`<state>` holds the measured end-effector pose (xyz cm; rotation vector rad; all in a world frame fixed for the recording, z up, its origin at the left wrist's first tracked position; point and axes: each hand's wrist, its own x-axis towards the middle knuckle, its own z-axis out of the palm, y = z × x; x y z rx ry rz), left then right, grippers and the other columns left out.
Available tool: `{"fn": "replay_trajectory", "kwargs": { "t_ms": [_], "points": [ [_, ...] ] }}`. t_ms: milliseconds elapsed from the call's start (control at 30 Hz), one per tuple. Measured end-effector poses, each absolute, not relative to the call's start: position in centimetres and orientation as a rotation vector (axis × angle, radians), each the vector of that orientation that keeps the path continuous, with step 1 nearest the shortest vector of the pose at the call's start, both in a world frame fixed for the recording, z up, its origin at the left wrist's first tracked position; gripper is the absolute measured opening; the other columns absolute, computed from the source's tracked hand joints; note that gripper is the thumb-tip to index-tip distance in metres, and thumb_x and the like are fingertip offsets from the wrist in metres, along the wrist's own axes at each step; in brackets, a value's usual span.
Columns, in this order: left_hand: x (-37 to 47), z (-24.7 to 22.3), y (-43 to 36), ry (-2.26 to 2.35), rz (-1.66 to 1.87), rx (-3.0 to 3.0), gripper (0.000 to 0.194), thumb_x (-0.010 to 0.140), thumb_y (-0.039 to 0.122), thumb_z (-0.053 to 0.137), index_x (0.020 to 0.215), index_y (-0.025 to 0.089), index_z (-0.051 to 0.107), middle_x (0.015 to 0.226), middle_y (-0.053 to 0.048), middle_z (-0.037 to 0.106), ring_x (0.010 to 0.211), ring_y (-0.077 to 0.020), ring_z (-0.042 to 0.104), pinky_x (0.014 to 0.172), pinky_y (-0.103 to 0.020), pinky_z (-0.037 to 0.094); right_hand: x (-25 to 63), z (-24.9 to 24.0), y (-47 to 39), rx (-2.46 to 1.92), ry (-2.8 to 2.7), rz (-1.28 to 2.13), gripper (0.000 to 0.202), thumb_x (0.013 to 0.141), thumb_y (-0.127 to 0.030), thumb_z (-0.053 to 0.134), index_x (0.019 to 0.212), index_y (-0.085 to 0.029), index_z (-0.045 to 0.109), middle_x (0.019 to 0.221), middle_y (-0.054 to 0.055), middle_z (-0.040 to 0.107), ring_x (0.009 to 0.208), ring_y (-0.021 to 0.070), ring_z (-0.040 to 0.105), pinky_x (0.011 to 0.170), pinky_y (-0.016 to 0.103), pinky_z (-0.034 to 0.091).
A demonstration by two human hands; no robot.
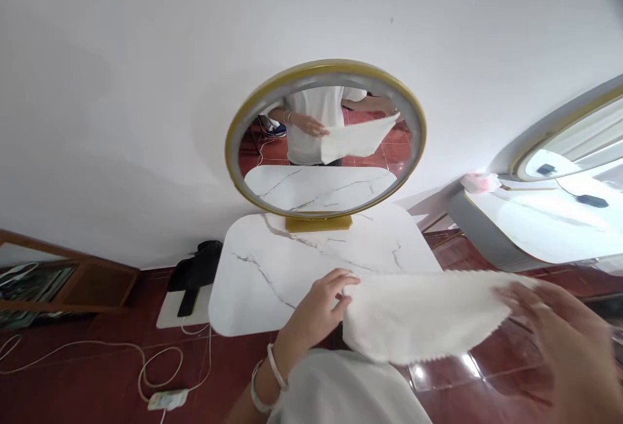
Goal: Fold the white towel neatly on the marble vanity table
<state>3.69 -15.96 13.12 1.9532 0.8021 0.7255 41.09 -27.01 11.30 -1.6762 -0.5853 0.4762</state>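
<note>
A white cloth (pixel 423 317) with a finely jagged edge is stretched sideways above the front right of a marble-patterned white table (pixel 277 268). My left hand (pixel 326 300) pinches its left end between thumb and fingers. At the other end, my right hand (pixel 549 320) is blurred by motion, its fingers lying at the cloth's right corner; their grip is partly smeared. A round gold-framed mirror (pixel 326 65) stands on the table and reflects the cloth and both arms.
A second table (pixel 540 223) with another round mirror (pixel 574 125) and a pink-white packet (pixel 481 182) is at the right. Black bag (pixel 197 265), looping white cable (pixel 141 349) and power strip (pixel 168 400) lie at the left. A wooden cabinet (pixel 97 284) stands by the wall.
</note>
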Motion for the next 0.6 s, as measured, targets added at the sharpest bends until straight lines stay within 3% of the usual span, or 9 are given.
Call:
{"fn": "replay_trajectory", "kwargs": {
  "t_ms": [67,167,300,500,600],
  "points": [
    [6.9,10.7,-12.8,0.877,0.723,2.021,0.037,0.086,0.008,0.048,0.115,0.027,0.062,0.121,-0.004,0.061,0.109,-0.0171,0.059,0.088,-0.030,0.055,43.1,9.3,-22.0,-1.586,-0.470,0.582,0.041,0.050,-0.035,0.086,0.078,-0.019,0.061,0.075,0.008,0.067,0.069,0.0234,0.070,0.067,0.029,0.059],
    [11.3,6.3,-7.8,1.069,0.734,2.138,0.039,0.083,0.003,0.045,0.112,0.022,0.062,0.120,-0.005,0.062,0.111,-0.0189,0.059,0.099,-0.039,0.049,45.4,5.9,-14.6,-1.532,-0.545,0.698,0.047,0.047,-0.044,0.085,0.076,-0.017,0.060,0.073,0.006,0.067,0.071,0.0229,0.070,0.074,0.031,0.059],
    [15.0,1.8,-4.4,1.247,0.717,2.180,0.046,0.084,0.004,0.040,0.125,0.018,0.052,0.133,-0.010,0.053,0.126,-0.0213,0.049,0.109,-0.045,0.040,46.4,1.0,-8.1,-1.525,-0.654,0.795,0.051,0.042,-0.050,0.084,0.073,-0.017,0.060,0.072,0.005,0.068,0.073,0.0239,0.070,0.078,0.037,0.058],
    [17.1,-1.6,-5.4,1.357,0.666,2.201,0.056,0.085,0.007,0.035,0.141,0.015,0.033,0.152,-0.013,0.030,0.141,-0.0207,0.026,0.115,-0.044,0.033,46.2,-3.8,-6.4,-1.535,-0.735,0.851,0.047,0.055,-0.056,0.076,0.078,-0.017,0.062,0.082,0.009,0.071,0.089,0.0275,0.069,0.088,0.040,0.054],
    [17.8,-2.1,-5.1,1.481,0.730,2.238,0.059,0.087,0.007,0.033,0.145,0.016,0.026,0.156,-0.013,0.019,0.145,-0.0227,0.014,0.116,-0.049,0.029,46.7,-4.4,-5.6,-1.536,-0.721,0.812,0.050,0.060,-0.059,0.071,0.085,-0.017,0.062,0.091,0.011,0.071,0.095,0.0293,0.067,0.092,0.042,0.051]
  ]
}}
